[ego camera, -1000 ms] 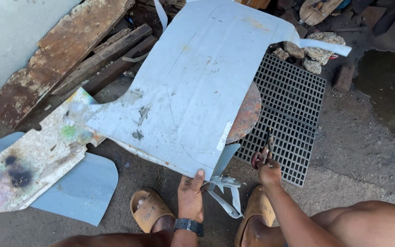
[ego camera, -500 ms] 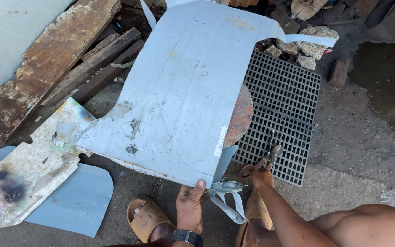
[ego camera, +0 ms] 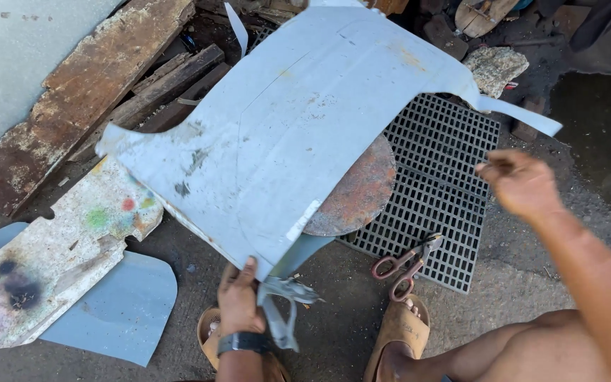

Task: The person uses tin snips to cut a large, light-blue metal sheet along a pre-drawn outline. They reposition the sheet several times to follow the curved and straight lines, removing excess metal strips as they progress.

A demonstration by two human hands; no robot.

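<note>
Bare arms; black wristwatch (ego camera: 243, 343) on left wrist; tan sandals (ego camera: 392, 336).

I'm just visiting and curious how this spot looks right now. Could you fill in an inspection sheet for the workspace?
Surface: bare dirt ground, with a black metal grate lying on it.
Job's things: large grey metal sheet, tilted up over a rusty round disc; red-handled snips lie on the grate's edge.
Clutter: rusty planks, paint-stained board, grey offcut, stones.
Grippers: left hand grips the sheet's near edge; right hand is in the air, holding nothing.
Cables: nothing seen.
Surroundings: dark puddle at right.
</note>
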